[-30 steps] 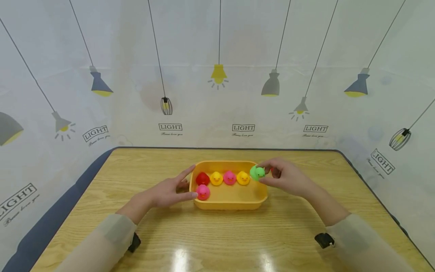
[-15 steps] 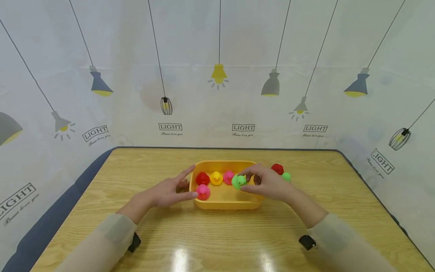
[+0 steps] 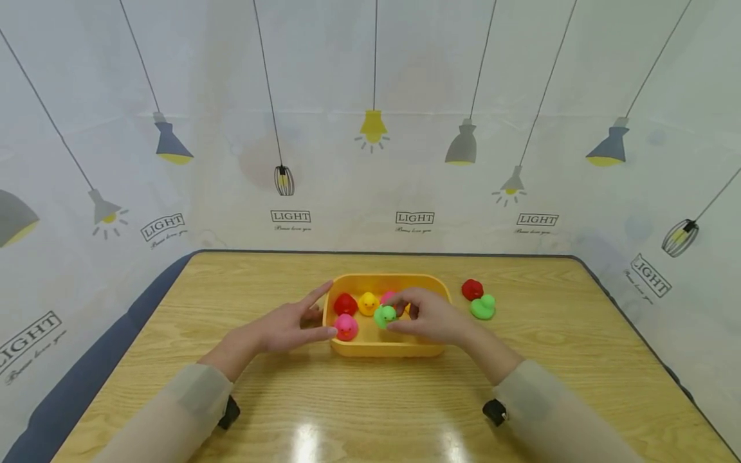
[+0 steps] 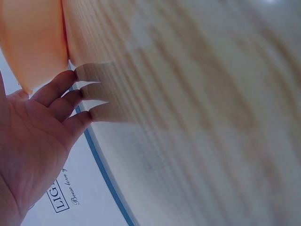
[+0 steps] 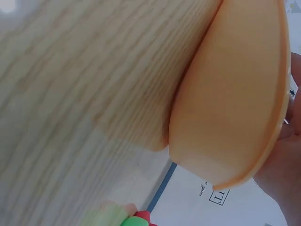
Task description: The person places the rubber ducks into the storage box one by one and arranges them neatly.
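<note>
My right hand (image 3: 434, 315) pinches a green rubber duck (image 3: 384, 316) between thumb and fingers, over the middle of a yellow plastic tray (image 3: 388, 350). At the tray's left end lies my left hand (image 3: 283, 326), thumb and index finger spread and touching it. The left wrist view shows that hand's other fingers (image 4: 63, 101) extended beside the tray wall. Inside, a red duck (image 3: 345, 305), a yellow duck (image 3: 368, 303) and a pink duck (image 3: 388, 296) form the back row. Another pink duck (image 3: 346, 327) sits in front of the red one. My right hand mostly covers a second yellow duck.
Right of the tray, a red duck (image 3: 471, 289) and a second green duck (image 3: 483, 307) stand on the wooden table (image 3: 260, 399). A curtain (image 3: 324, 148) printed with lamps hangs behind the table's dark back edge.
My right hand has carried the green duck leftward from the tray's right end to its middle. The red and green ducks on the table have come into view. My left hand has stayed put.
</note>
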`<action>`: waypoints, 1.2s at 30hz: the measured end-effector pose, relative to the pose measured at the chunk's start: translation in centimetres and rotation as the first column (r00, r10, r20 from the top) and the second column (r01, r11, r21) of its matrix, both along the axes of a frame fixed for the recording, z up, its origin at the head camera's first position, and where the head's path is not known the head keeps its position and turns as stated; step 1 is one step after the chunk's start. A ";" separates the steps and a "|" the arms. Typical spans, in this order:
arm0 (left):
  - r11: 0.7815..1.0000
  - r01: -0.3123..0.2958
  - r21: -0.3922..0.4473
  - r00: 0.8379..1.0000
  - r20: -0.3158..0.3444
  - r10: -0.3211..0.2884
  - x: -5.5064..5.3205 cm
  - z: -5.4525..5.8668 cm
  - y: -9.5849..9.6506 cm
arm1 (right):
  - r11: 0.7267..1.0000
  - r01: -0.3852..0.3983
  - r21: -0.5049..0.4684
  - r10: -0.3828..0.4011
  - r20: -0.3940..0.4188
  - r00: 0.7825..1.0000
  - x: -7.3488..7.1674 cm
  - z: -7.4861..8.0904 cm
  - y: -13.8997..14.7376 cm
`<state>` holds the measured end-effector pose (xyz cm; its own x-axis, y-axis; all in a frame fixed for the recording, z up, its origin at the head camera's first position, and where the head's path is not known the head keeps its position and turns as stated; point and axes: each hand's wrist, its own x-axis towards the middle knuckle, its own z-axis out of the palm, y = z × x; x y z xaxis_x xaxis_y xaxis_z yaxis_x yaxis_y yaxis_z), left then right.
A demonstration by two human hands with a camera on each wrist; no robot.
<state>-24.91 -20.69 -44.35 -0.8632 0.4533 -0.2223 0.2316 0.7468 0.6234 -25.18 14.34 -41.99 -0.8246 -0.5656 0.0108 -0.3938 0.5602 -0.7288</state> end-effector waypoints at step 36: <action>1.000 -0.027 -0.014 0.999 0.020 0.028 0.1 -0.1 0.3 | 0.996 -0.006 0.094 -0.006 0.131 0.991 -1.2 -2.3 -3.3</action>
